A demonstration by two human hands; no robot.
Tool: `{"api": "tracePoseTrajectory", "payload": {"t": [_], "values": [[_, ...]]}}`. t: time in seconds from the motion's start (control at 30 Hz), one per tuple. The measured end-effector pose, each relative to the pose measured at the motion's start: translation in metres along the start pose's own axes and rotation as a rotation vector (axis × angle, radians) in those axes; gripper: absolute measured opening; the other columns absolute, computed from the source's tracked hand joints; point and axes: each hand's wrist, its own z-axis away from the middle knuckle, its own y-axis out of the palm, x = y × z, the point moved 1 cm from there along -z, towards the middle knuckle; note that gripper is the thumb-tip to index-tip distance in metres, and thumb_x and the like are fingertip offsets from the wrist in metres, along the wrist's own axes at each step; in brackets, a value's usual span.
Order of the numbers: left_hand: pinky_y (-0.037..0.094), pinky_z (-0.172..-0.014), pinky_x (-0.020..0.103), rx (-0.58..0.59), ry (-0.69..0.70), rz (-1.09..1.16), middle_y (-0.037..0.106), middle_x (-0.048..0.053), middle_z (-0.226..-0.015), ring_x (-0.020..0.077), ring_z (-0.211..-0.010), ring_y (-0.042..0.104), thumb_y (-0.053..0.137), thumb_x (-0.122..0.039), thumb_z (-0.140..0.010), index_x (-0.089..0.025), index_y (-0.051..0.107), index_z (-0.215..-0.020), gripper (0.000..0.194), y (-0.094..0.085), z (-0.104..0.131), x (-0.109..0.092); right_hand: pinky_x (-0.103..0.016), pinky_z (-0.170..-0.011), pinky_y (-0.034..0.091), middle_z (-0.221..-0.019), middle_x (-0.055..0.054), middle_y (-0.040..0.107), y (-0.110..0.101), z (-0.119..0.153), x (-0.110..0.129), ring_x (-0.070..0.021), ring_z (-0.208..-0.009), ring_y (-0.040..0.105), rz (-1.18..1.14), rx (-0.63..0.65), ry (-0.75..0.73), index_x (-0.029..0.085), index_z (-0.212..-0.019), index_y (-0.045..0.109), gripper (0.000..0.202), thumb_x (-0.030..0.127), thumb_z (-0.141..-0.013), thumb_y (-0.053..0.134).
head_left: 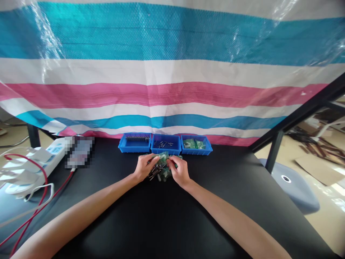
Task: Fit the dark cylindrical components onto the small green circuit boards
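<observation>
My left hand and my right hand are at the middle of the black table, with a greenish clear plastic packet pinched between their fingers. Under and between the hands lies a pile of dark and silvery metal pieces mixed with more green packets. Just behind stand three blue bins: the left bin has a row of small metal parts at its back, the middle bin holds scattered thin dark pieces, and the right bin holds green packets.
At the left are a white power strip with plugs, red and white cables, and a blurred-out device. A striped plastic sheet hangs behind the bins. A grey stool stands beyond the table's right edge.
</observation>
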Motion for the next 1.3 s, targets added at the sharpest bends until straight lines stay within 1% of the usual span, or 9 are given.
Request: {"api": "tracePoseTrajectory", "payload": {"t": [0.1, 0.27, 0.37, 0.5, 0.63, 0.8, 1.0, 1.1, 1.3], "values": [[0.035, -0.047, 0.019, -0.033, 0.001, -0.008, 0.047, -0.005, -0.042, 0.0073, -0.042, 0.042, 0.05, -0.042, -0.092, -0.014, 0.059, -0.061, 0.043, 0.0, 0.0008, 0.0013, -0.026, -0.059, 0.043, -0.065, -0.002, 0.06, 0.0001, -0.0002, 0.001, -0.016, -0.06, 0.058, 0.014, 0.014, -0.008, 0.019, -0.074, 0.058, 0.022, 0.027, -0.093, 0.049], [0.044, -0.057, 0.019, -0.101, 0.102, -0.046, 0.067, 0.0, -0.064, 0.0099, -0.054, 0.057, 0.056, -0.04, -0.09, -0.016, 0.07, -0.085, 0.028, -0.0007, 0.0023, 0.0021, -0.025, -0.057, 0.04, -0.067, -0.001, 0.055, 0.0029, 0.0008, -0.0009, -0.0144, -0.06, 0.052, 0.059, 0.071, -0.086, 0.019, -0.074, 0.053, 0.02, 0.029, -0.09, 0.054], [0.046, -0.058, 0.019, -0.046, 0.134, -0.073, 0.069, 0.001, -0.07, 0.0103, -0.057, 0.058, 0.059, -0.042, -0.087, -0.015, 0.07, -0.09, 0.029, 0.0, 0.0024, 0.0014, -0.024, -0.055, 0.037, -0.062, 0.001, 0.051, 0.0032, 0.0018, -0.0045, -0.013, -0.056, 0.049, 0.082, 0.01, -0.055, 0.019, -0.068, 0.05, 0.025, 0.028, -0.091, 0.054], [0.042, -0.052, 0.019, 0.032, 0.187, -0.122, 0.062, 0.0, -0.061, 0.0098, -0.052, 0.053, 0.062, -0.044, -0.085, -0.014, 0.068, -0.078, 0.032, 0.0033, 0.0018, 0.001, -0.024, -0.055, 0.039, -0.061, 0.001, 0.052, 0.0018, 0.002, -0.0047, -0.013, -0.056, 0.05, 0.059, -0.041, -0.028, 0.019, -0.068, 0.052, 0.025, 0.026, -0.091, 0.053], [0.045, -0.059, 0.019, -0.004, 0.236, -0.081, 0.064, 0.001, -0.07, 0.0102, -0.06, 0.057, 0.059, -0.036, -0.089, -0.015, 0.065, -0.085, 0.022, 0.0031, 0.0031, 0.0003, -0.025, -0.061, 0.045, -0.071, -0.002, 0.058, 0.001, 0.0013, 0.0009, -0.0142, -0.064, 0.055, 0.02, -0.054, -0.115, 0.018, -0.074, 0.058, 0.019, 0.023, -0.092, 0.053], [0.042, -0.058, 0.019, -0.042, 0.153, -0.08, 0.056, -0.001, -0.066, 0.0088, -0.058, 0.05, 0.05, -0.032, -0.093, -0.015, 0.056, -0.076, 0.025, -0.0024, 0.0044, -0.0029, -0.028, -0.068, 0.05, -0.08, -0.005, 0.062, 0.001, 0.0009, 0.0036, -0.0162, -0.073, 0.061, -0.024, -0.066, -0.169, 0.018, -0.083, 0.064, 0.014, 0.02, -0.093, 0.053], [0.043, -0.06, 0.019, 0.006, 0.246, -0.086, 0.061, 0.0, -0.076, 0.0092, -0.063, 0.054, 0.056, -0.028, -0.09, -0.016, 0.06, -0.09, 0.012, 0.0, 0.002, -0.0026, -0.028, -0.067, 0.053, -0.099, -0.007, 0.057, -0.0005, 0.0017, 0.0004, -0.0153, -0.076, 0.059, -0.071, -0.101, -0.098, 0.022, -0.12, 0.056, 0.03, 0.021, -0.091, 0.056], [0.044, -0.059, 0.02, -0.041, 0.294, -0.059, 0.061, 0.001, -0.074, 0.0096, -0.062, 0.054, 0.06, -0.027, -0.088, -0.016, 0.062, -0.084, 0.012, 0.0008, 0.0019, 0.001, -0.03, -0.07, 0.054, -0.106, -0.01, 0.053, 0.0006, 0.0024, -0.0015, -0.0172, -0.084, 0.059, -0.029, -0.11, -0.135, 0.021, -0.105, 0.062, 0.016, 0.022, -0.09, 0.058], [0.049, -0.07, 0.022, -0.056, 0.291, -0.041, 0.065, 0.004, -0.082, 0.0125, -0.074, 0.062, 0.054, -0.024, -0.092, -0.017, 0.064, -0.094, 0.013, -0.0019, 0.0053, 0.0009, -0.034, -0.079, 0.053, -0.091, -0.008, 0.06, 0.0027, 0.0007, -0.0021, -0.0197, -0.088, 0.06, -0.008, -0.06, -0.194, 0.02, -0.09, 0.063, 0.008, 0.02, -0.091, 0.055]]}}
